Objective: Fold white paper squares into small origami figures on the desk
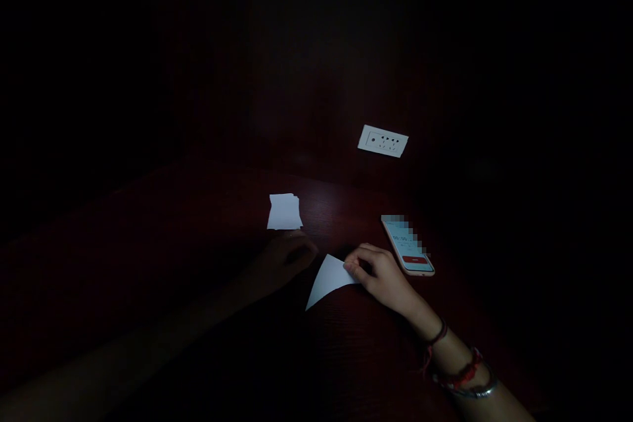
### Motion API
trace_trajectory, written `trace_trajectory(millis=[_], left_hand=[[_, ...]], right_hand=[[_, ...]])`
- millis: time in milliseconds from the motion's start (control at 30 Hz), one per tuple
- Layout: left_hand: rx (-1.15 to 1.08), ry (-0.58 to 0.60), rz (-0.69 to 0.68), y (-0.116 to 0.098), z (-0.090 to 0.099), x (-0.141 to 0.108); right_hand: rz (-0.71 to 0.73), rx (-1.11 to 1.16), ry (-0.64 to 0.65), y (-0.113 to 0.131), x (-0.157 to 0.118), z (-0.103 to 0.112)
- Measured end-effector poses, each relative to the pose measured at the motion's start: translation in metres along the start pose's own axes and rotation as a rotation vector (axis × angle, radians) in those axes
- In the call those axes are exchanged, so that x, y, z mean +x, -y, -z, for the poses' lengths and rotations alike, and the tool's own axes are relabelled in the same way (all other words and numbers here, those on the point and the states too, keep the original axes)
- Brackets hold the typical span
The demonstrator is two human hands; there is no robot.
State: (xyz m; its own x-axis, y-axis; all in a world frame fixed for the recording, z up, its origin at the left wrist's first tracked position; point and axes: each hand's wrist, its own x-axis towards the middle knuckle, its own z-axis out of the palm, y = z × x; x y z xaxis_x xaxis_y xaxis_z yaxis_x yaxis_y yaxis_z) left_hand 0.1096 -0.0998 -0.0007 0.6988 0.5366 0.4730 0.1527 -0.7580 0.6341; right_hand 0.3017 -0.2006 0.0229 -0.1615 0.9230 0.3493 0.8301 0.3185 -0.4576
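Note:
Between the thumb and fingers of my right hand is the right edge of a white sheet of paper, which curves and comes to a point at its lower left. My left hand is in shadow, just left of the sheet, with its fingers curled; whether anything is in it is too dark to tell. Just beyond that hand lies a small stack of white paper with slightly uneven edges.
A lit phone in a light case lies right of my right hand on the dark red table. Behind it, a white wall socket plate shows. Everything around is very dark.

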Motion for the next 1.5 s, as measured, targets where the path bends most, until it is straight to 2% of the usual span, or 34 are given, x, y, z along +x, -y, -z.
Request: trace_trajectory(millis=[133, 333, 600, 700, 833, 1000, 1133, 1233, 1333, 1400, 1500], left_hand=[[-0.018, 0.034, -0.053, -0.009, -0.008, -0.002], [0.004, 0.051, -0.031, -0.019, -0.008, 0.000], [-0.056, 0.049, -0.082, -0.029, -0.011, -0.002], [-0.048, -0.001, -0.060, -0.024, -0.005, -0.003], [-0.028, -0.073, -0.006, -0.005, 0.005, -0.003], [-0.001, -0.120, 0.081, 0.016, 0.009, 0.000], [0.042, -0.039, 0.034, 0.004, 0.007, 0.001], [0.053, 0.028, -0.048, -0.011, 0.003, 0.001], [0.065, 0.048, -0.072, -0.017, 0.000, 0.000], [0.088, 0.055, -0.047, -0.013, 0.000, -0.001], [0.120, 0.077, 0.006, -0.002, 0.003, -0.002]], right_hand=[[0.032, 0.033, 0.002, 0.002, -0.001, -0.004], [0.077, 0.022, -0.018, 0.009, 0.000, -0.006], [0.087, 0.064, -0.019, 0.016, 0.000, -0.006], [0.063, 0.061, 0.000, 0.011, 0.000, -0.003], [0.037, 0.050, -0.005, -0.007, -0.001, 0.001], [-0.028, 0.014, -0.090, -0.026, -0.002, 0.006], [-0.008, 0.047, -0.148, -0.013, 0.000, 0.005], [0.044, 0.080, -0.069, 0.004, 0.003, 0.002], [0.055, 0.124, 0.032, 0.012, 0.005, -0.001], [-0.001, 0.162, 0.012, 0.007, 0.005, -0.004], [-0.159, 0.237, -0.089, -0.009, 0.004, -0.007]])
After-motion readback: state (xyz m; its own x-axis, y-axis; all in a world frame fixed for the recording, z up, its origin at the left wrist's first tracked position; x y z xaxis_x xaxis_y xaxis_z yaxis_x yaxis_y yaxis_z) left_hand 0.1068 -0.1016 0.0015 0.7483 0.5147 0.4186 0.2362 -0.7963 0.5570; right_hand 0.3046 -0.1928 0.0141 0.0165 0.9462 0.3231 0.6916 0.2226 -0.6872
